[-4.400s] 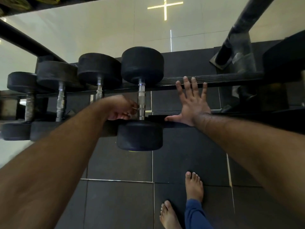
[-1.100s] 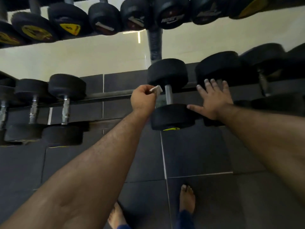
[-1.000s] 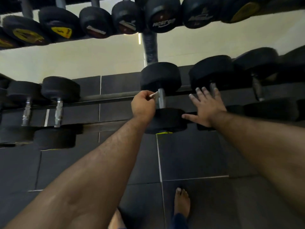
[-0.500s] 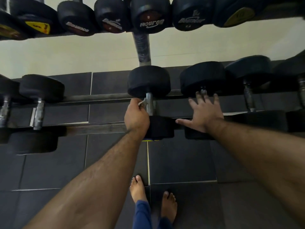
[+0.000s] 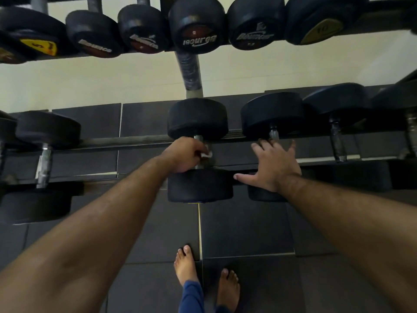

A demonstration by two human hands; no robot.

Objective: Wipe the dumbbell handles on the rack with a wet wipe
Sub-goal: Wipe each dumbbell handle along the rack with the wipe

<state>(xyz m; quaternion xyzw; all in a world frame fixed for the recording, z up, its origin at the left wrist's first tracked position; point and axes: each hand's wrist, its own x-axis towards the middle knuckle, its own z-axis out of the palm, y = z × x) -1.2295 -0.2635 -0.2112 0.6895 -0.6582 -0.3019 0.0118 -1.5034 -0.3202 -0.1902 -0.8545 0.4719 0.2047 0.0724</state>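
The left hand (image 5: 185,154) was curled round the handle (image 5: 199,139) of the middle dumbbell (image 5: 198,118) on the lower rack (image 5: 126,141), gripping a white wipe (image 5: 207,154) against it; only a small corner of the wipe showed past the fingers (image 5: 198,147), and most of the handle was hidden under the hand. The right hand (image 5: 274,168) lay flat with fingers spread and straight over the next dumbbell (image 5: 272,114) to the right, the thumb reaching toward the near head of the middle dumbbell; it covered that dumbbell's handle and most of its near head, so contact there was hard to judge. Further dumbbells sat at the left (image 5: 47,129) and right (image 5: 336,102) of the same rack, those at the edges cut off by the frame. An upper row of dumbbells (image 5: 198,26) ran along the top, partly cut off, with blurred lettering on the ends. A post (image 5: 189,71) of the rack stood behind the middle dumbbell. Two bare feet (image 5: 186,265) stood on the dark floor tiles (image 5: 246,224) below, with a blue trouser leg (image 5: 191,297).
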